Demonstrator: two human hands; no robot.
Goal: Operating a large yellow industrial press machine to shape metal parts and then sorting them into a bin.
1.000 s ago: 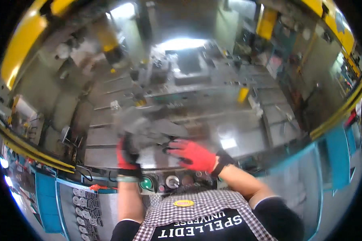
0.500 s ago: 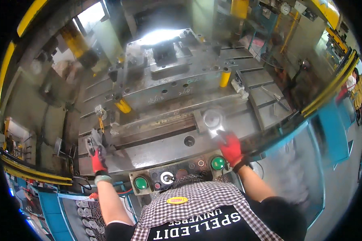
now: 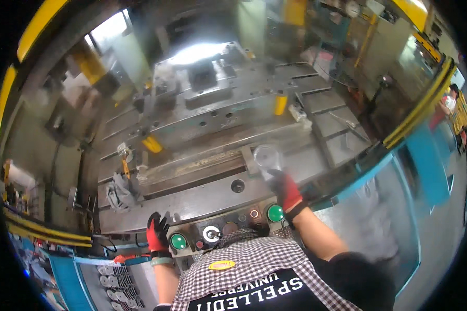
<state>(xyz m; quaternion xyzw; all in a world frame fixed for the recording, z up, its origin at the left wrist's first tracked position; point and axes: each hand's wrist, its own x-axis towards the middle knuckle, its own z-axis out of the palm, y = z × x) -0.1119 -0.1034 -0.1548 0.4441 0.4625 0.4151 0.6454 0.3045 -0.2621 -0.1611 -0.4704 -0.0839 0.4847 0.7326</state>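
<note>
My left hand (image 3: pixel 157 231), in a red glove with dark fingers, is empty with its fingers spread, beside the left green push button (image 3: pixel 178 241). Farther off, a crumpled grey cloth (image 3: pixel 119 194) lies on the left front of the metal press bed (image 3: pixel 192 201). My right hand (image 3: pixel 287 191), gloved alike, is closed around the near end of a clear, round, cup-like container (image 3: pixel 267 157) above the bed. Its fingertips are partly hidden. The right green push button (image 3: pixel 275 212) is just below that wrist.
A large steel die block (image 3: pixel 192 122) with yellow posts (image 3: pixel 280 104) stands on the bed. A yellow-handled tool (image 3: pixel 125 165) lies at left. Blue-framed bins flank me; the left one holds stacked metal parts (image 3: pixel 117 282). Another person (image 3: pixel 449 106) stands far right.
My left hand has let go of the grey cloth and come back toward the left green button. My right hand stays at the clear container. The whole view has shifted slightly.
</note>
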